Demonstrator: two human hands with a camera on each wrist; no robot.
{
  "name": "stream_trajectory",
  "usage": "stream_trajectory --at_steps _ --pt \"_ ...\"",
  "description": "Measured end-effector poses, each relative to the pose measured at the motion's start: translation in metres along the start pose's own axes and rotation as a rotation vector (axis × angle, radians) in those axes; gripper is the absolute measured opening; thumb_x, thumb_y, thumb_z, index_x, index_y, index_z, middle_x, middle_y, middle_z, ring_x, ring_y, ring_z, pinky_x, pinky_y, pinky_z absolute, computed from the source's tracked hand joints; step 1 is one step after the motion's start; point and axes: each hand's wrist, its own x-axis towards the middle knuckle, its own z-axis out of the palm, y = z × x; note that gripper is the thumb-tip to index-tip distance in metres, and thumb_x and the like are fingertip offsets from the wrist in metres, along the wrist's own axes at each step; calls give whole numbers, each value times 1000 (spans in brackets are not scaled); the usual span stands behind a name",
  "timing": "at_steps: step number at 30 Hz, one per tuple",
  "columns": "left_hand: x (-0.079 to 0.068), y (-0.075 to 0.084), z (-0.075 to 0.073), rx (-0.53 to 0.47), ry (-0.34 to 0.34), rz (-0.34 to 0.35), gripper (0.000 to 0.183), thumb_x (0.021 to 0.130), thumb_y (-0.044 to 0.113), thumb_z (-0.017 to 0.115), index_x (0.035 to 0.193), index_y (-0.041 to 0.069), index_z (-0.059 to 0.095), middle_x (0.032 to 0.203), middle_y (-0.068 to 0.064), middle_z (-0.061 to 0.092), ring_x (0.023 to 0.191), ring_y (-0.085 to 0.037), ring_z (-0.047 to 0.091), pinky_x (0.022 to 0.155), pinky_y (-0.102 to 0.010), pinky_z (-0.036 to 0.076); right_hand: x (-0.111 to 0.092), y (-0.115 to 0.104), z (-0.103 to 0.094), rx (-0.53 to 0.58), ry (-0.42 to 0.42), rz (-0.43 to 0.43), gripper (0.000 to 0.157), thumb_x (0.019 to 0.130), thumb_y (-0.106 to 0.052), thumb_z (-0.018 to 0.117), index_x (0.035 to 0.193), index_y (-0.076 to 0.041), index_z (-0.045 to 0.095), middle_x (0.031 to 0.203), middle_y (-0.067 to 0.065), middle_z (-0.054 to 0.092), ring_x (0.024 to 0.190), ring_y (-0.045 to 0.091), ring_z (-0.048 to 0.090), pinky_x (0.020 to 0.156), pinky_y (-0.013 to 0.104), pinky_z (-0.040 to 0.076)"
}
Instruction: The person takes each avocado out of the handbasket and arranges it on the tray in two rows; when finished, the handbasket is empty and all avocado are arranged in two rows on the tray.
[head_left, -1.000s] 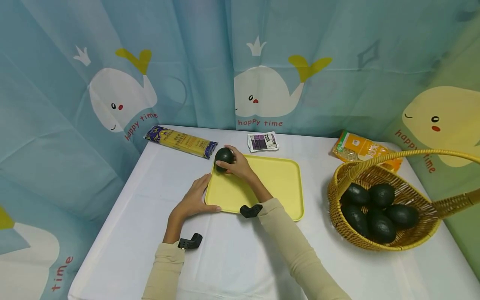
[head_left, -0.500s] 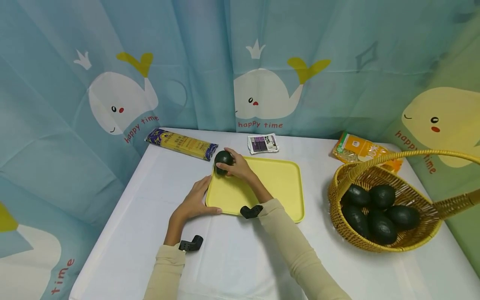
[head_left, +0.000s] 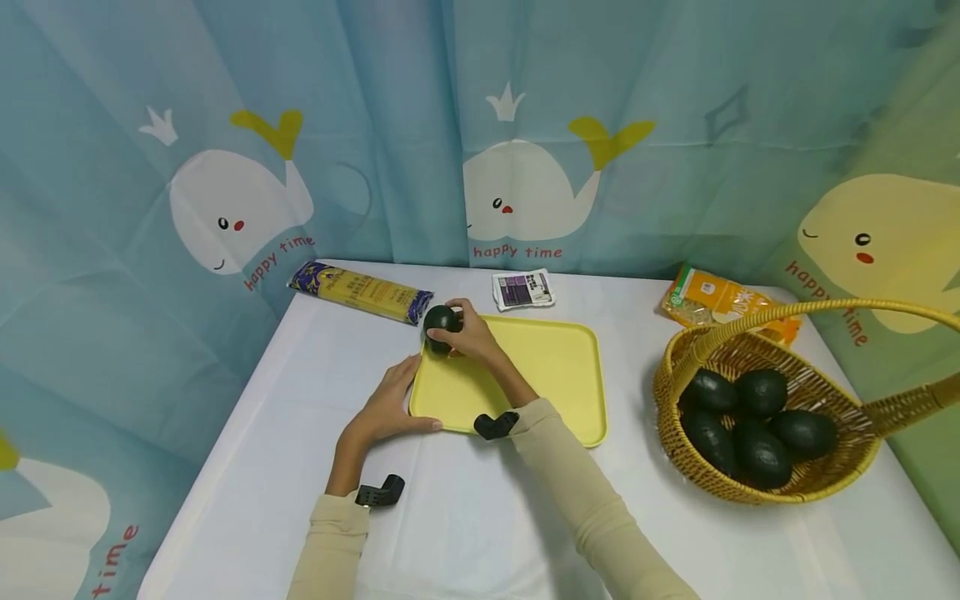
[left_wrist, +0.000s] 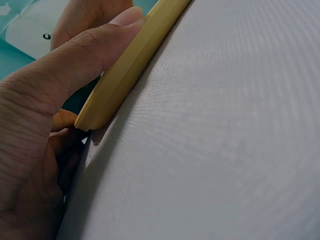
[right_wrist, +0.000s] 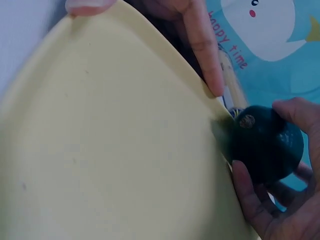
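Note:
My right hand [head_left: 476, 340] holds a dark green avocado [head_left: 438, 325] between thumb and fingers at the far left corner of a yellow tray [head_left: 536, 375]. In the right wrist view the stem scar of the avocado [right_wrist: 265, 147] faces the tray, and its side overlaps the rim. My left hand [head_left: 388, 404] grips the near left corner of the tray, thumb along the front edge and fingers along the left side. The left wrist view shows the thumb [left_wrist: 90, 55] on the tray's rim [left_wrist: 125, 70], with other fingers partly hidden behind the corner.
To the right stands a wicker basket [head_left: 666, 421] with a tall handle and several avocados [head_left: 761, 454] inside. Behind the tray lie a yellow-and-blue packet [head_left: 360, 292] and a small white-and-purple pouch [head_left: 523, 289]. An orange bag [head_left: 720, 296] lies behind the basket. A curtain [head_left: 420, 125] hangs at the back.
Both hands stay at the tray's left corners. The avocado in my right hand shifts very slightly; otherwise only the head view drifts a little.

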Motion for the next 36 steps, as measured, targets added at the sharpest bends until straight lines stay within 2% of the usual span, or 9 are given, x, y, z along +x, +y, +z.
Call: stream_trajectory --at_steps 2,6,9,15,21,25,33,36 --pt "-1 0 0 -4 0 -1 122 68 51 84 158 12 11 164 -13 15 151 -33 13 119 -56 21 -1 -1 3 -13 30 13 68 86 -30 74 140 -11 37 131 24 52 83 33 68 60 33 59" --pt "-1 -1 -1 -9 0 1 122 68 52 83 158 12 11 164 -13 15 151 -33 13 119 -56 21 0 -1 6 -95 129 18 70 84 -38 73 138 -11 38 126 23 57 92 33 67 71 36 57" --pt "0 -1 0 -9 4 10 122 68 52 83 158 11 11 164 -14 15 151 -33 14 119 -57 22 0 0 5 -142 174 19 73 83 -42 72 141 -12 39 127 21 57 92 30 66 76 36 55" --pt "-1 -2 0 -9 10 8 123 68 52 84 158 10 11 164 -14 15 151 -33 13 119 -56 21 1 -1 5 -195 123 13 78 86 -48 68 149 -17 36 133 23 50 66 25 67 69 34 57" --pt "0 -3 1 -15 11 12 122 68 52 83 158 11 12 164 -13 16 151 -33 13 119 -56 21 -1 -2 5 -244 119 22 78 86 -53 65 150 -18 37 132 24 50 69 24 66 77 39 56" --pt "-1 -2 1 -12 12 9 122 68 52 83 158 11 12 164 -13 16 151 -33 14 119 -56 21 -2 -1 6 -222 142 19 77 87 -52 66 150 -18 37 131 24 50 72 26 66 79 40 56" --pt "-2 1 -1 -8 9 11 122 68 52 83 158 9 13 163 -15 16 150 -35 15 119 -57 22 -3 4 3 -147 139 -15 76 88 -46 67 149 -13 37 133 26 47 62 25 68 59 29 57" --pt "-2 1 0 -9 6 6 122 68 52 84 158 9 13 163 -15 16 150 -35 14 119 -57 22 -2 5 3 -134 131 -17 75 89 -44 67 149 -12 37 135 27 46 63 26 69 57 28 57"
